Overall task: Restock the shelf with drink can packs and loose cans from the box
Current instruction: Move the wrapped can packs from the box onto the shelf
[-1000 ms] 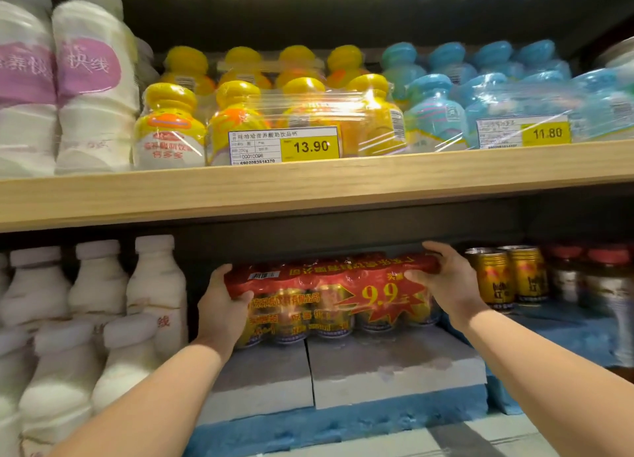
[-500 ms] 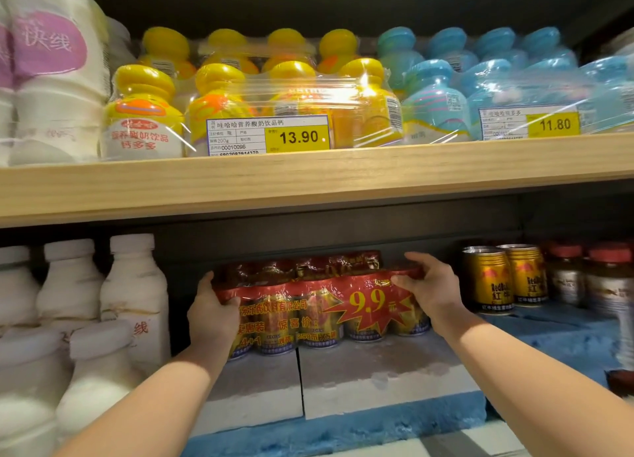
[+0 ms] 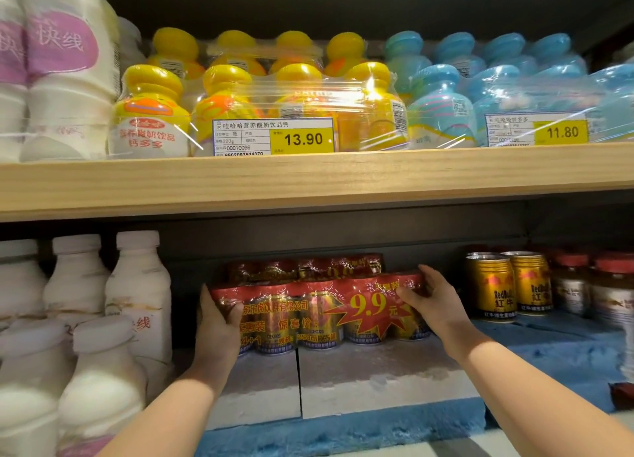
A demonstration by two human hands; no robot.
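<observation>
A red shrink-wrapped can pack (image 3: 308, 314) marked 9.9 stands on the white foam blocks (image 3: 377, 377) of the lower shelf. A second red pack (image 3: 302, 266) sits right behind it. My left hand (image 3: 218, 329) grips the front pack's left end, thumb curled over the front. My right hand (image 3: 434, 300) holds its right end, fingers across the top corner. Two loose gold cans (image 3: 507, 285) stand to the right of the pack.
White milk bottles (image 3: 103, 305) crowd the lower shelf at left. Brown jars with red lids (image 3: 593, 285) stand at far right. The wooden shelf board (image 3: 308, 182) hangs low overhead, carrying yellow bottle packs (image 3: 260, 96) and blue bottle packs (image 3: 480, 85).
Both hands have lowered the front pack from a tilted, raised position until it stands upright on the foam blocks, and the camera view has moved closer.
</observation>
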